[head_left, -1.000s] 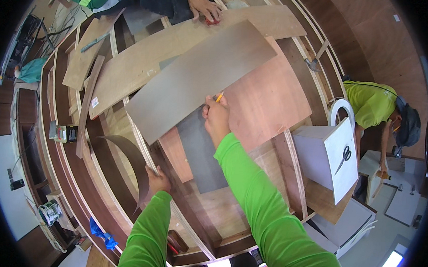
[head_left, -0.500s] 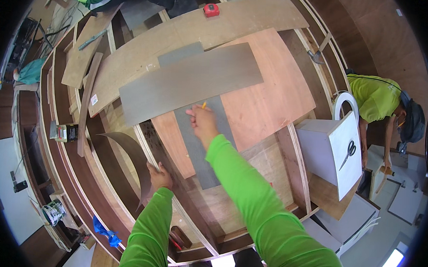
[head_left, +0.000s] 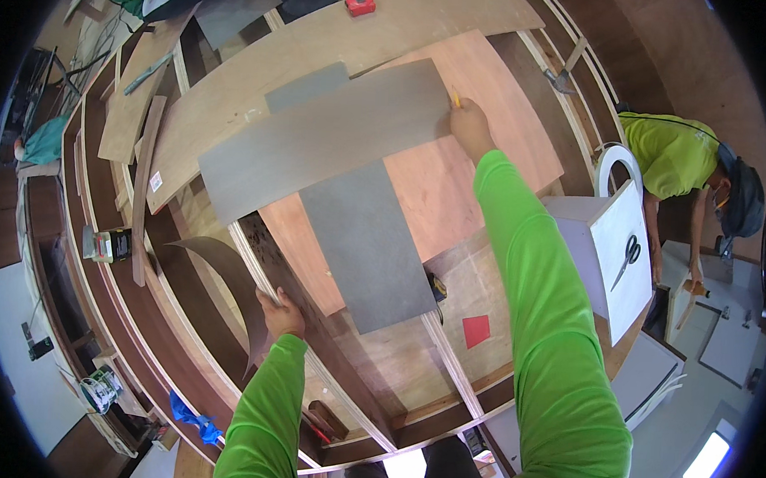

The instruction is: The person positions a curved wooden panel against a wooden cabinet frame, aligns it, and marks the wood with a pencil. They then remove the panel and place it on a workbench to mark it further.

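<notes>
My left hand (head_left: 284,314) is closed round the top edge of a wooden rib (head_left: 247,252) of a large curved frame. A thin curved brown sheet (head_left: 228,262) stands beside that hand. Further off, my right hand (head_left: 472,127) holds a yellow pencil (head_left: 455,98) at the right end of a long grey sheet (head_left: 319,134). Its curled fingers touch or nearly touch the sheet's edge. Under the long sheet, a second grey strip (head_left: 365,255) lies crosswise on pinkish plywood (head_left: 507,133).
A red tape measure (head_left: 359,4) sits on the far curved board (head_left: 461,16). A hammer (head_left: 565,72) lies on the frame's right side. Scissors (head_left: 628,260) rest on a white box (head_left: 604,274). A co-worker in a yellow-green shirt (head_left: 673,158) bends at the right.
My right hand has moved away and to the right, from the crosswise grey strip to the long sheet's right end, pencil still in it. My left hand stays on the rib.
</notes>
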Motion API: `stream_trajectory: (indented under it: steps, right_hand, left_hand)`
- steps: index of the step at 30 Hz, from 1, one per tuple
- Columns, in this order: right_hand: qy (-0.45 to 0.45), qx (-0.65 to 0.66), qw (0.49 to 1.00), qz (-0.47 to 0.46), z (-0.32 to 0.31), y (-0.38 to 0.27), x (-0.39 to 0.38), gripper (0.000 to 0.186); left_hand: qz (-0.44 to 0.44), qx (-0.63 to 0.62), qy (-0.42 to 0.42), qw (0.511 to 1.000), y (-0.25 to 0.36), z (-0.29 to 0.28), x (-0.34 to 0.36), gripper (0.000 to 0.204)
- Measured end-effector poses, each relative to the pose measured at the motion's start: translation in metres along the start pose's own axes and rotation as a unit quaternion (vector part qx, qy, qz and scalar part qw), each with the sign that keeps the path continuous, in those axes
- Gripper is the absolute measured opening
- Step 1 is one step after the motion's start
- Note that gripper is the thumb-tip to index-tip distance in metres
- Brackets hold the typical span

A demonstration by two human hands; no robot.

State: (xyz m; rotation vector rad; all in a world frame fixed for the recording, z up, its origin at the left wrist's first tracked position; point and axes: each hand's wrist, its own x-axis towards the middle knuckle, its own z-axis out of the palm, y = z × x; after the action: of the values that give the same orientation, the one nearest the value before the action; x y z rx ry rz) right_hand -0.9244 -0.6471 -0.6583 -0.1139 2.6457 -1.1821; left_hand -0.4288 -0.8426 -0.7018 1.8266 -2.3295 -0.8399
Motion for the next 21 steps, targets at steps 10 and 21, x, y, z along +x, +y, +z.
stream_trajectory:
  steps: [10,21]
  right_hand:
    - [0.032,-0.017,0.999,0.030,0.027,-0.015,0.019,0.020]
    - [0.034,-0.007,0.998,0.053,0.034,-0.014,0.028,0.020]
  left_hand:
    - [-0.018,0.002,-0.009,1.000,0.006,-0.005,-0.002,0.067]
    - [0.014,0.014,0.019,1.000,-0.014,0.006,0.003,0.068]
